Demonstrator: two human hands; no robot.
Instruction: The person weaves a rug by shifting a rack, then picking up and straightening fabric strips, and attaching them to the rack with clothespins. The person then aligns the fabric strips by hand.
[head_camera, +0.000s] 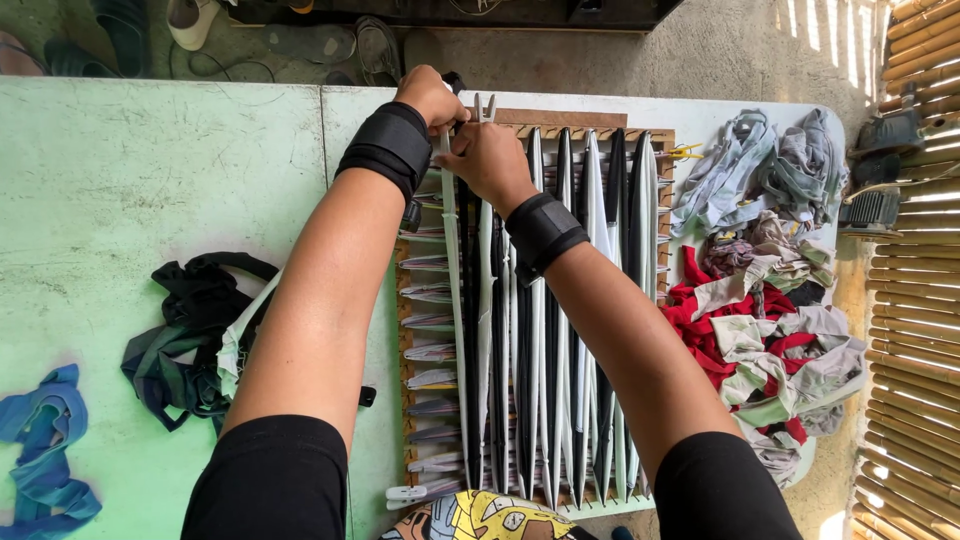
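At the far edge of the loom (632, 118), on the green table (120, 160), a pale strip (449, 300) is pinched by the closed left hand (432, 95) and right hand (487, 160), with rag piles (770, 300) alongside.

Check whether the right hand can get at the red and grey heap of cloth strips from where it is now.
Probably yes. The right hand is at the far end of the weaving frame, pinching a white strip. The cloth heap lies right of the frame on the table, with nothing between them, but the hand must release first.
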